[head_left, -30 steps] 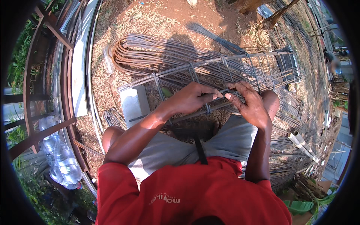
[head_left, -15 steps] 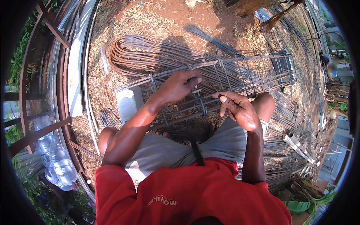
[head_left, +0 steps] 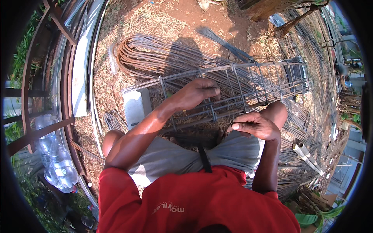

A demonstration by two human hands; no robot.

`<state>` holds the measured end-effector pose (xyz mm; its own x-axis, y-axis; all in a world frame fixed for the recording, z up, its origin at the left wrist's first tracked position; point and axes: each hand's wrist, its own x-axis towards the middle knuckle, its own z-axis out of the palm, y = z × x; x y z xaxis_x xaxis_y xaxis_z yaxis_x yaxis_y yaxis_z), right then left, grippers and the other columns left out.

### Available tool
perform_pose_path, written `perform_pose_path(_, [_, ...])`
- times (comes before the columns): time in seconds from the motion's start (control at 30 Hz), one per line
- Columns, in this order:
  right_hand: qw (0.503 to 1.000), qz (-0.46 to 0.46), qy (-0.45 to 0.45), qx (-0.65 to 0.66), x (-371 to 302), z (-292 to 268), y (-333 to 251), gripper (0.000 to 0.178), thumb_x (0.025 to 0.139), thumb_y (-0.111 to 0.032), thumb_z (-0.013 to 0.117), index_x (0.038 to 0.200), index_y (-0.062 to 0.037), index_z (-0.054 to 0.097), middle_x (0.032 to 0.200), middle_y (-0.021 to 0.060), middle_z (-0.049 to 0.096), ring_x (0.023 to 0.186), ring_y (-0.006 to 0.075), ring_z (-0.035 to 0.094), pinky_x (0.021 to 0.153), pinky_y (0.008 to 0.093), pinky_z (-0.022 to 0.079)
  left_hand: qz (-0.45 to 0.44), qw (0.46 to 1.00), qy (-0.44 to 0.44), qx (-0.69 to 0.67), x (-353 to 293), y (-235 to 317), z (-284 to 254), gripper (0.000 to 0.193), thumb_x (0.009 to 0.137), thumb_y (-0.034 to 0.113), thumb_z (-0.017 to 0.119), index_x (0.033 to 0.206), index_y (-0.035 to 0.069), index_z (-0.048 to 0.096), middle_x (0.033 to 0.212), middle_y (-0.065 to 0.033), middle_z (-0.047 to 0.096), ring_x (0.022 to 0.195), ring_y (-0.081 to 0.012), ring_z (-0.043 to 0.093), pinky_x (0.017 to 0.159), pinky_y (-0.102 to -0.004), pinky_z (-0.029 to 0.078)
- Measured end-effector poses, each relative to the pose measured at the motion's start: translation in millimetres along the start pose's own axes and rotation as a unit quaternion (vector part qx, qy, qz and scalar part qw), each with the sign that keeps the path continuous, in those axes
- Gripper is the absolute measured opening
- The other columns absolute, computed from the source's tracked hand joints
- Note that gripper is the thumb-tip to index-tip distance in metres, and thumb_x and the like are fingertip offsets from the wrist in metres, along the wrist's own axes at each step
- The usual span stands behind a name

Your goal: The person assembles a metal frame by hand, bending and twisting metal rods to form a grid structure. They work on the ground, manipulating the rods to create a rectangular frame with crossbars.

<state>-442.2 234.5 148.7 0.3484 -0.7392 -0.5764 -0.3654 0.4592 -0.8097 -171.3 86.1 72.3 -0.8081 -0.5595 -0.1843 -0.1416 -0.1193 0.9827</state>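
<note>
- slim grey steel bars and squared stirrups made up a long, ladder-like cage (head_left: 238,87), lying crosswise before the person's knees, left end over a smooth pale block (head_left: 136,106).
- the left hand (head_left: 200,93), fingers curled, hung over it, its forearm hiding part; the right hand (head_left: 256,126) pressed thumb to forefinger; whether either gripped anything, i couldn't tell.
- beyond lay rusty, hairpin-bent rods (head_left: 145,54).

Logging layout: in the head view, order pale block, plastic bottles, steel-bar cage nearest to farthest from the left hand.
1. Steel-bar cage, right by the left hand
2. Pale block, to the left
3. Plastic bottles, far left
</note>
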Motion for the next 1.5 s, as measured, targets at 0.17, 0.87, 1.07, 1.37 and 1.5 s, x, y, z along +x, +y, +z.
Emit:
perform_pose_path(0.17, [0.948, 0.064, 0.306, -0.05, 29.7, -5.8, 10.2, 0.037, 0.107, -0.036, 0.077, 0.104, 0.0012, 0.079, 0.088, 0.0032, 0.072, 0.085, 0.0099, 0.06, 0.079, 0.0305, 0.048, 0.021, 0.996, -0.077, -0.033, -4.6, -3.9, 18.6, 0.033, 0.113, 0.031, 0.065, 0.11, 0.002, 0.079, 0.101, -0.0061, 0.075, 0.099, -0.0141, 0.064, 0.094, -0.035, 0.05])
perform_pose_path(0.87, [0.967, 0.083, 0.211, -0.117, 11.5, -10.3, 22.6, 0.023, 0.105, -0.022, 0.075, 0.103, 0.0, 0.081, 0.075, 0.0092, 0.068, 0.069, 0.0168, 0.055, 0.067, 0.0382, 0.046, -0.002, 0.988, -0.082, 0.134, -13.7, 19.1, 4.8, 0.039, 0.115, 0.037, 0.058, 0.113, 0.0, 0.068, 0.093, -0.0185, 0.071, 0.085, -0.0342, 0.069, 0.082, -0.0466, 0.053])
perform_pose_path(1.07, [0.929, 0.07, 0.353, -0.09, 21.3, -14.1, 9.0, 0.033, 0.102, -0.033, 0.079, 0.1, 0.0001, 0.08, 0.076, 0.0093, 0.071, 0.071, 0.0177, 0.059, 0.073, 0.039, 0.05, 0.044, 0.983, -0.093, 0.152, -17.6, 27.1, 28.3, 0.036, 0.115, 0.032, 0.059, 0.108, -0.001, 0.071, 0.094, -0.0207, 0.069, 0.088, -0.0364, 0.067, 0.084, -0.0446, 0.052])
perform_pose_path(1.37, [0.984, -0.147, 0.099, -0.006, -8.6, -20.9, -11.6, 0.028, 0.109, -0.031, 0.074, 0.112, -0.0045, 0.082, 0.082, 0.0011, 0.068, 0.073, 0.0135, 0.061, 0.072, 0.0327, 0.05, -0.064, 0.997, 0.04, -0.027, -2.7, 28.1, 19.5, 0.021, 0.112, 0.015, 0.062, 0.108, 0.001, 0.077, 0.093, -0.0001, 0.068, 0.086, -0.0127, 0.059, 0.084, -0.0318, 0.048])
perform_pose_path(1.5, [0.961, -0.052, 0.163, -0.217, -9.8, -18.1, -4.4, 0.031, 0.105, -0.034, 0.075, 0.113, -0.0046, 0.081, 0.104, 0.0132, 0.081, 0.097, 0.0322, 0.077, 0.086, 0.0471, 0.056, -0.088, 0.995, -0.031, -0.041, -11.5, 33.3, 15.0, 0.018, 0.107, 0.016, 0.066, 0.104, 0.003, 0.078, 0.088, 0.0025, 0.064, 0.081, -0.0087, 0.052, 0.078, -0.0291, 0.043])
